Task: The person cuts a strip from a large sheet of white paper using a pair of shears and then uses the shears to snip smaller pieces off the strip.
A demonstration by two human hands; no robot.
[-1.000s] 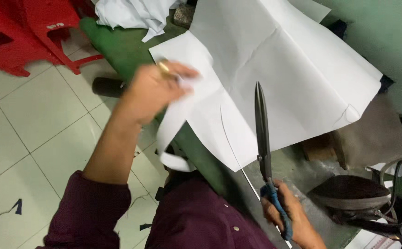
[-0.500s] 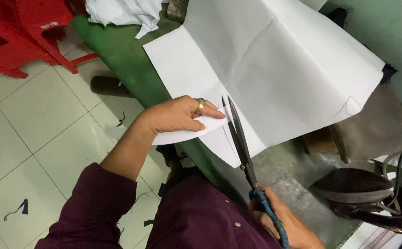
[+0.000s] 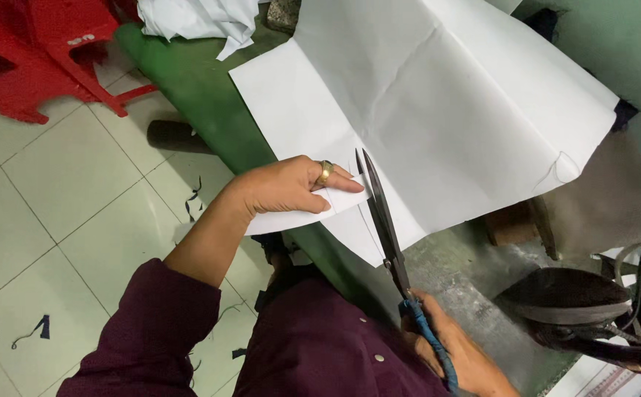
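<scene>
A large creased sheet of white paper (image 3: 453, 103) lies over a green-covered table (image 3: 210, 110). My left hand (image 3: 291, 187), with a gold ring on one finger, presses flat on the sheet's near left corner, pinching the cut flap. My right hand (image 3: 453, 353) grips the blue-wrapped handles of long dark scissors (image 3: 383, 217). The blades point away from me, nearly closed, lying in the paper's near edge just right of my left fingertips.
A dark flat iron (image 3: 563, 294) with its cord rests at the right on the worn table end. Crumpled white cloth (image 3: 199, 18) sits at the table's far end. A red plastic chair (image 3: 41, 59) stands on the tiled floor at left, with small dark scraps (image 3: 33, 331) scattered about.
My left hand came down from holding a curled paper strip in the air and now lies flat on the sheet. The scissors swung left into the paper's near edge.
</scene>
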